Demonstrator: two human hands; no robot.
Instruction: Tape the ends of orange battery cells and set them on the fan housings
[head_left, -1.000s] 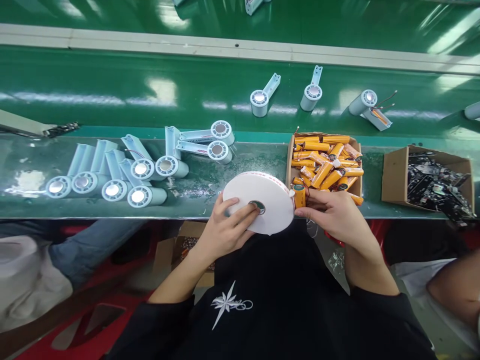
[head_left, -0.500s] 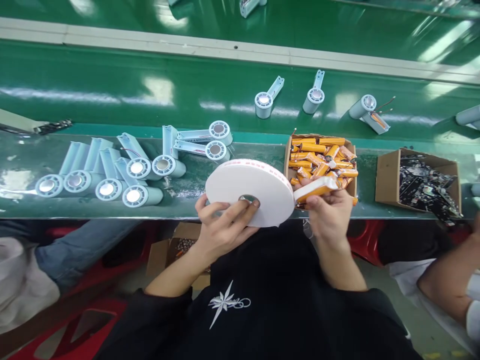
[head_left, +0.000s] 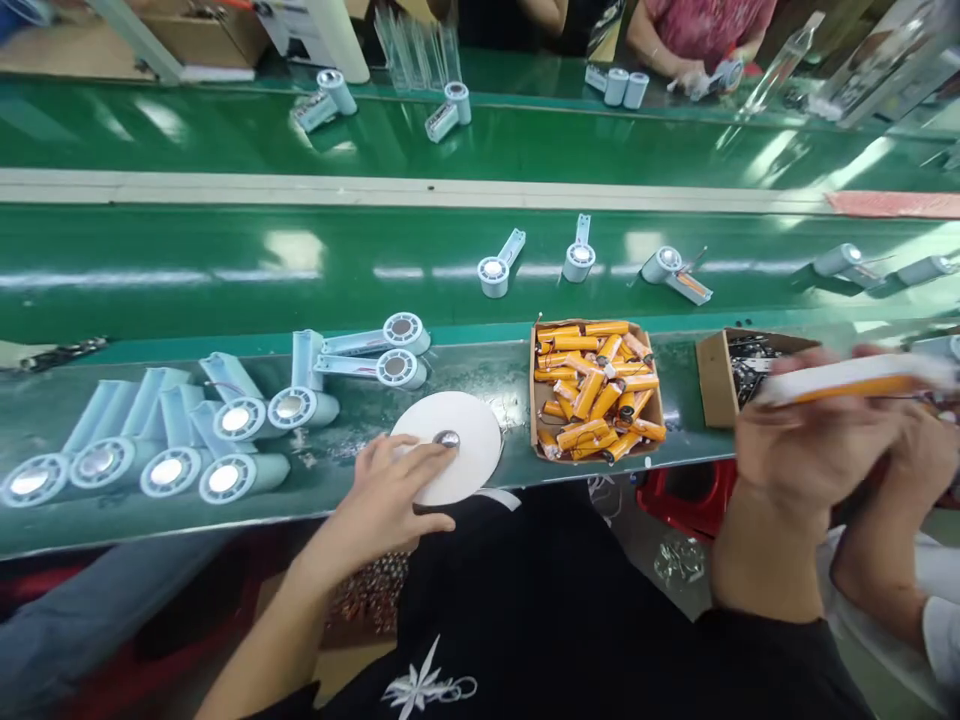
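My left hand [head_left: 386,495] lies flat, fingers stretched out, on a white tape roll [head_left: 461,440] that rests on the near edge of the green workbench [head_left: 465,385]. My right hand [head_left: 806,440] is raised at the far right and closed on an orange battery [head_left: 851,380] with white tape along it; both are motion-blurred. A co-worker's hand [head_left: 926,450] is right beside it. An open cardboard box of orange batteries [head_left: 596,395] stands between my hands.
Several pale blue fan housings [head_left: 225,420] lie on the bench at left. A cardboard box of dark circuit boards [head_left: 739,375] stands right of the batteries. More housings [head_left: 495,272] ride the green conveyor belt [head_left: 225,260]. Other people work at the far side.
The tape roll went from held up in front of me to lying flat on the bench under my left hand. My right hand swung far right with the taped battery. The view tilted up.
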